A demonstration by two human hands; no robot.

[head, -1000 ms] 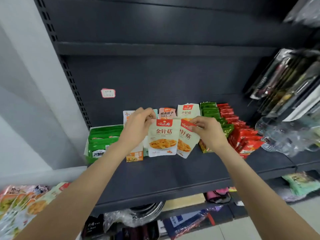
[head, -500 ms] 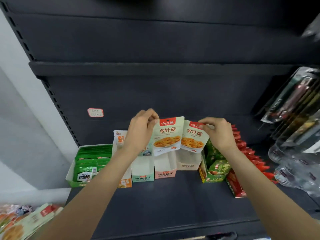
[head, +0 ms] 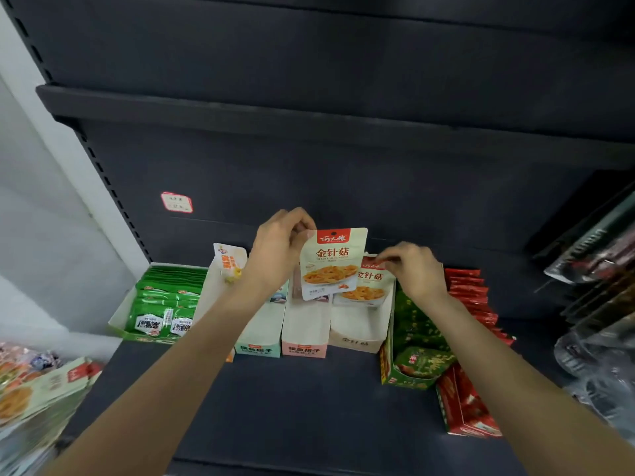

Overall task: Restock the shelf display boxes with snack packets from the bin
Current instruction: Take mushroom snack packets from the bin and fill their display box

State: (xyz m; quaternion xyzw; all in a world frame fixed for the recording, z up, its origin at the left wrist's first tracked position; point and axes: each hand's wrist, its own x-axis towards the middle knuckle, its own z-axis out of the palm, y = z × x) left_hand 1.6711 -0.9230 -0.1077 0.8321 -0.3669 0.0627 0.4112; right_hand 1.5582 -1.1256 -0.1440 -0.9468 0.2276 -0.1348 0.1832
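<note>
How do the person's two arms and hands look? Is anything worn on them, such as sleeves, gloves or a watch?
Both forearms are bare as far as the frame shows: no sleeves, no gloves, no watch. The left hand and the right hand show no clear rings or markings, though the picture is slightly blurred.

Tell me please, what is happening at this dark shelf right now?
A person is restocking snack packets. The left hand pinches the top of a cream packet with a red header and orange food picture, held up above the pink-fronted cardboard display box. The right hand pinches a second matching packet, which stands low in the beige cardboard display box.
</note>
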